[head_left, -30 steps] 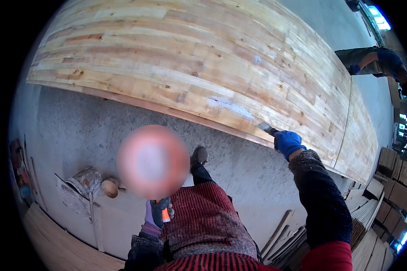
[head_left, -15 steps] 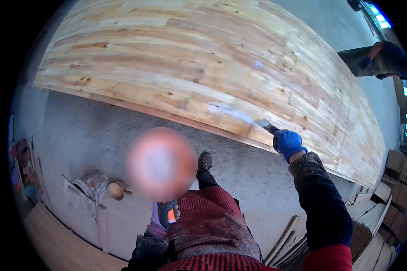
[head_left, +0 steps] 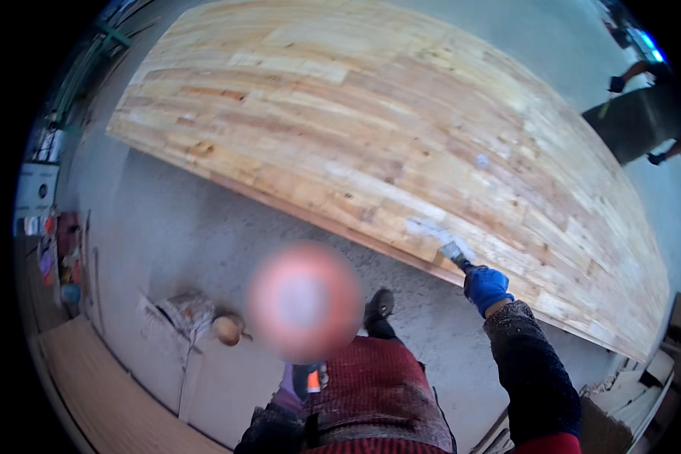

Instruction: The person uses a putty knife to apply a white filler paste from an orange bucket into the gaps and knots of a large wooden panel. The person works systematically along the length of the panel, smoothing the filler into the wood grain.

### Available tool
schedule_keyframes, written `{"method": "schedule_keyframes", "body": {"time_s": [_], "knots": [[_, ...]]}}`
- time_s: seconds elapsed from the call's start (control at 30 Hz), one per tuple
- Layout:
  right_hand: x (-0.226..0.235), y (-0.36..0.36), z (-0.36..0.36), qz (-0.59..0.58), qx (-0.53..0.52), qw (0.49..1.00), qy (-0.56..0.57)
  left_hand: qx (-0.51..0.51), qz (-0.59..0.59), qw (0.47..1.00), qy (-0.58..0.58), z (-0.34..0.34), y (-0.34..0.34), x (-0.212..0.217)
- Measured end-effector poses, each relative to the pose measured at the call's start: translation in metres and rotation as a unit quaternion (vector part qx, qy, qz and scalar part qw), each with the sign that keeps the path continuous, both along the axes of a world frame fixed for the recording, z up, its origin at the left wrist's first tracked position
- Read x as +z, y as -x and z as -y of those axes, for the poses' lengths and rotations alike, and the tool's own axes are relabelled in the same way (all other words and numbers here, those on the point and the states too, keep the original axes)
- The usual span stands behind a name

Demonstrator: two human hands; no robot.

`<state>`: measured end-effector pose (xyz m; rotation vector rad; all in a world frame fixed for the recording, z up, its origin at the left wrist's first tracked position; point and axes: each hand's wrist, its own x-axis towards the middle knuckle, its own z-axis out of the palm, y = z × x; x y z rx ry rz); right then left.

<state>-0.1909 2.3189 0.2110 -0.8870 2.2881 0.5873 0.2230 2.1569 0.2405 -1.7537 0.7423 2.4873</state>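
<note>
Nearest the camera, the person's red knitted garment fills the lower middle, and just left of it a small orange and dark object shows at the waist; the left hand is not clearly seen, so whether it grips anything cannot be told. From the lower right a dark speckled sleeve rises to the right hand in a blue glove, clenched around the handle of a small scraper-like tool. The tool's blade rests on the near edge of the large wooden panel, touching a pale whitish patch on the wood. 1 dark shoe stands on the grey concrete floor just below that edge.

Left of the shoe lie a crumpled grey paper sack and a round tan container, touching each other. Below them runs a pale plank. Further left, well apart from the panel, a white rectangular sign hangs above a cluster of red and blue packages, too small to make out.

Beyond the panel's far right end, another person in dark clothing bends over the floor.
</note>
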Motion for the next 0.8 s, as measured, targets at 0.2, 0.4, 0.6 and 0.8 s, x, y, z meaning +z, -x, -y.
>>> {"method": "schedule_keyframes", "body": {"time_s": [0.2,0.4,0.6,0.8], "knots": [[0.061,0.024,-0.017,-0.063,-0.055,0.996,0.012,0.051,-0.040,0.998,-0.021,0.049,-0.030,-0.011],[0.070,-0.061,0.042,-0.008,-0.186,0.967,0.171,-0.029,0.007,0.999,0.015,0.129,-0.048,0.017],[0.039,-0.125,0.085,-0.004,-0.126,0.964,0.234,-0.024,-0.002,1.000,0.016,0.187,-0.085,0.011],[0.040,-0.146,0.092,0.016,-0.173,0.966,0.190,0.017,-0.012,0.998,-0.059,0.205,-0.100,0.017]]}}
